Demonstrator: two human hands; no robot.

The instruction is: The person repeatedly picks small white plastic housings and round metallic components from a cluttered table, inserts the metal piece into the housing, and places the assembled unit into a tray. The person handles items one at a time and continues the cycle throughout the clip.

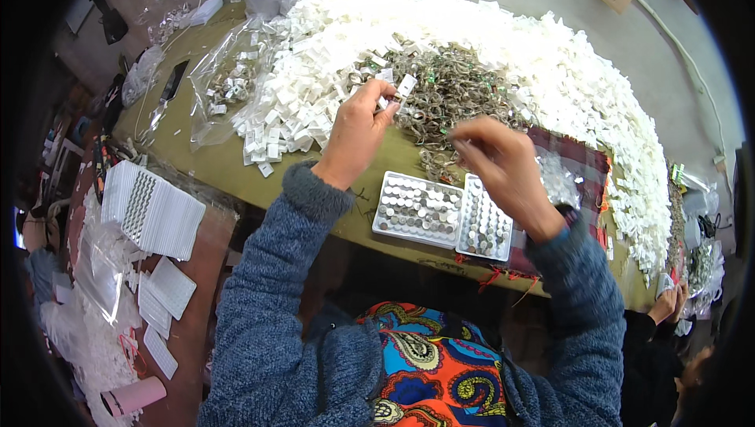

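Observation:
My left hand [358, 132] is raised over the near edge of the heaps, its fingers pinched on a small white plastic piece [406, 85]. Other white bits show by the same fingertips. My right hand [503, 163] hovers above the trays, smeared by motion, and whether its fingers hold anything cannot be made out. Behind the hands lies a pile of small metallic ring-like pieces [464, 85]. Below them sit two white trays, a wider one [419, 242] and a narrower one [503, 255], both holding rows of small round silvery and white pieces.
A large heap of white pieces [550, 49] spreads along the back and right of the green-covered table [314, 183]. A clear bag [208, 124], a knife [169, 93] and stacked white trays [153, 211] lie left. Checked cloth [562, 152] lies right. Another person's hands [668, 301] show at far right.

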